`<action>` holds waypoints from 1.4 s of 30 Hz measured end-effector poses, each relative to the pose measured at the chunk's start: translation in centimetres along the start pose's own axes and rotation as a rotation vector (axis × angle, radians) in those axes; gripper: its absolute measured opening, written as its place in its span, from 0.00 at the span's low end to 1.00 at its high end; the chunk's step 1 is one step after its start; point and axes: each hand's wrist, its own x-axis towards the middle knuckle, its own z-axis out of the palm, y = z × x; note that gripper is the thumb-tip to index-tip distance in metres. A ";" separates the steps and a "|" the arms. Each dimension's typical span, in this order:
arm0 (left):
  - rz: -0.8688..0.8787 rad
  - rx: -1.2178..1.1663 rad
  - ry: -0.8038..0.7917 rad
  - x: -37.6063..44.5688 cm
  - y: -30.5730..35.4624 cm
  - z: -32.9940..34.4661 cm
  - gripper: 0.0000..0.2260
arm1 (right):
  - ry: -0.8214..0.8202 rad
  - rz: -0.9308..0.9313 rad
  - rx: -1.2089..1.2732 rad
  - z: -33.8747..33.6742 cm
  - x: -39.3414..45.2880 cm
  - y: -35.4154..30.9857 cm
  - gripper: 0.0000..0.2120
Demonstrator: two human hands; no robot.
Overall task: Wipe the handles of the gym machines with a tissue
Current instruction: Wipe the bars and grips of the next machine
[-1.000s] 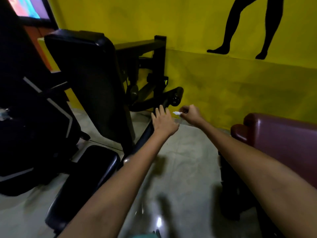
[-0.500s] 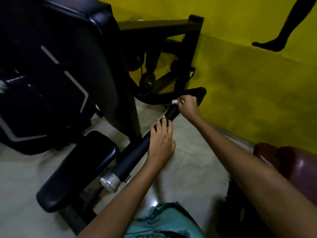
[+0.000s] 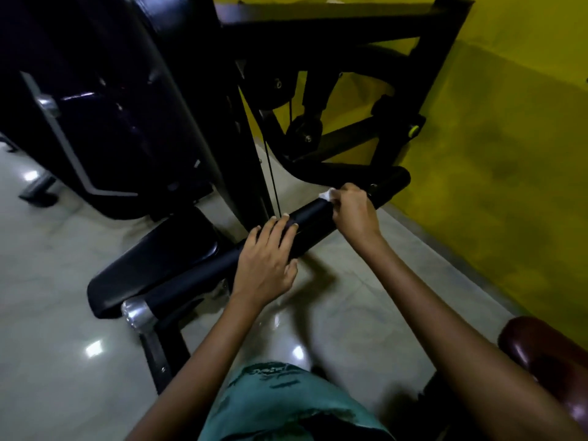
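Observation:
A long black padded handle bar (image 3: 219, 265) of a gym machine runs diagonally from a silver end cap (image 3: 136, 313) at lower left up toward the yellow wall. My left hand (image 3: 265, 262) rests flat on the middle of the bar, fingers together over its top. My right hand (image 3: 351, 211) is closed around the bar farther up, pressing a small white tissue (image 3: 326, 194) against it. Only a corner of the tissue shows past my fingers.
A black seat pad (image 3: 152, 265) lies just left of the bar, with the tall black backrest (image 3: 105, 100) behind it. The machine's black frame (image 3: 318, 33) and cable pulley (image 3: 304, 127) stand at the yellow wall (image 3: 509, 138). A maroon padded bench (image 3: 553, 354) is at lower right.
The view has moved closer and lower over the bar. My right hand with the tissue stays gripped on the upper bar; my left hand has settled onto the bar's middle.

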 end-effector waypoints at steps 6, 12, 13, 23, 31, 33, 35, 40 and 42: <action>-0.100 -0.113 0.003 0.1 0.7 -0.7 0.30 | 0.016 -0.040 -0.003 0.0 0.9 -1.0 0.11; -0.093 -0.096 -0.065 0.0 0.8 -1.6 0.32 | 0.058 -0.132 0.101 0.3 -0.3 0.5 0.12; -0.091 -0.097 -0.078 0.0 0.7 -1.8 0.32 | 0.081 -0.069 0.091 0.4 0.1 0.5 0.12; -0.361 -0.033 -0.027 -2.0 -0.4 -2.2 0.30 | 0.111 -0.075 0.151 0.5 -1.0 0.1 0.12; -0.331 0.107 0.185 -2.5 -0.3 -0.2 0.25 | 0.177 -0.253 0.268 1.2 -4.0 -0.7 0.13; -0.312 0.106 0.193 -2.8 -0.5 -0.1 0.26 | 0.197 -0.141 0.267 1.3 -3.1 0.0 0.12; -0.294 0.110 0.192 -2.9 -0.6 -0.1 0.26 | 0.203 -0.132 0.265 1.4 -2.6 -0.7 0.12; -0.325 0.084 0.218 -2.7 -0.4 -0.1 0.26 | 0.147 -0.311 0.251 1.6 -4.3 -1.9 0.14; -0.326 0.085 0.219 -2.7 -0.4 0.0 0.25 | 0.164 -0.268 0.231 1.3 -4.3 -0.9 0.14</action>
